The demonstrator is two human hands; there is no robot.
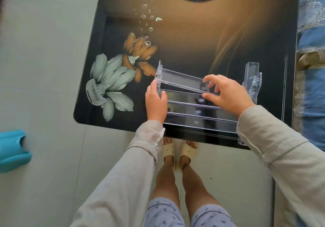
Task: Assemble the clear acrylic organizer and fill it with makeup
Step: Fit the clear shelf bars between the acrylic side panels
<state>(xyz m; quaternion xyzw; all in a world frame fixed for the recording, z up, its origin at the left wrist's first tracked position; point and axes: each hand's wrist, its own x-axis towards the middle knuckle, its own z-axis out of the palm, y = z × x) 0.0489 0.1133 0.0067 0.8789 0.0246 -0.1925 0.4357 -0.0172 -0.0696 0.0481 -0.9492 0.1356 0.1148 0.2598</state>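
The right hand (226, 94) pinches the free end of a clear shelf (181, 81), whose far end meets the side panel (159, 73) gripped by the left hand (155, 100). Lower tiers (202, 121) look seated on the table (193, 42). Assembly seems part-done; no makeup is visible, so filling remains.

My arms reach forward side by side, in grey sleeves down to the wrists. My left hand (155, 102) has its back toward me, with the fingers and thumb curled round the left end of a clear shelf (181, 81). My right hand (226, 94) angles in from the right and pinches the shelf's right end, thumb on the near edge, fingertips on the far edge. The hands are well apart.
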